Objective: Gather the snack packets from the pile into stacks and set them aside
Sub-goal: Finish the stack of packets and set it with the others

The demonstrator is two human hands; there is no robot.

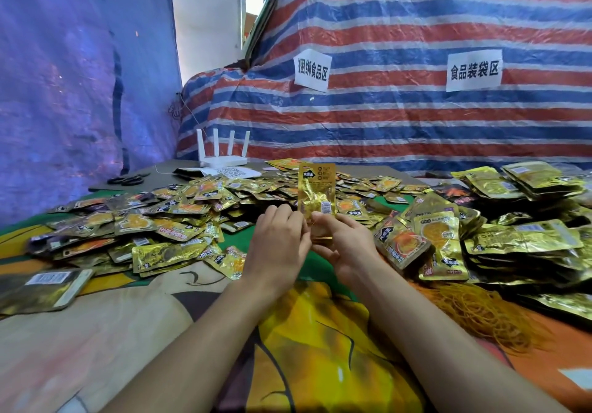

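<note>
A gold foil snack packet (pixel 316 190) stands upright above the middle of the table, its back label facing me. My left hand (pixel 277 246) and my right hand (pixel 341 246) meet at its lower end, fingers curled round it and a few more packets beneath. A wide loose pile of gold packets (pixel 179 217) spreads across the left and centre behind my hands. Gathered stacks of packets (pixel 525 239) lie at the right.
A heap of orange rubber bands (pixel 480 310) lies at the right front. A white router (pixel 223 153), black scissors (pixel 126 180) and a paper sheet (pixel 237 172) sit at the back left. Striped tarpaulin with two paper signs (pixel 474 70) closes off the back.
</note>
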